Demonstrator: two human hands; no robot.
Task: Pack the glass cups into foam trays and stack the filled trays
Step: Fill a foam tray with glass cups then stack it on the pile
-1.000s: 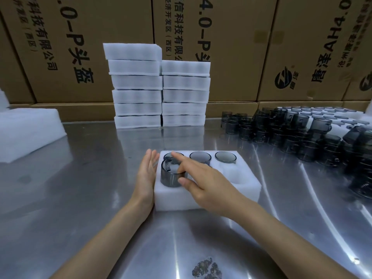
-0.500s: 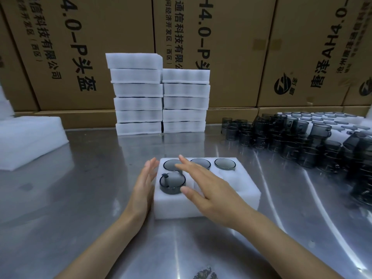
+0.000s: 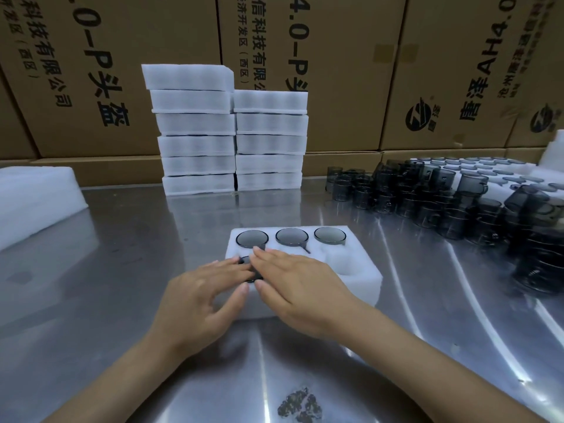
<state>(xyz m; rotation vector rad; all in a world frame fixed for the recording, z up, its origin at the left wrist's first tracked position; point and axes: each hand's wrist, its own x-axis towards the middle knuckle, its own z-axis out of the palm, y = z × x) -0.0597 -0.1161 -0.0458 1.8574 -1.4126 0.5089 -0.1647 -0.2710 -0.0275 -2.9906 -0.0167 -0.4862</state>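
Head view: our left hand point(image 3: 201, 296) and right hand point(image 3: 300, 285) lie flat, fingers straight, on the foam tray point(image 3: 357, 280). They press a dark glass cup point(image 3: 248, 270) into its front-left pocket.

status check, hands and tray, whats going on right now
Left hand and right hand open, flat on fourth cup. Foam tray holds three seated cups, two pockets empty. Nothing in the way.
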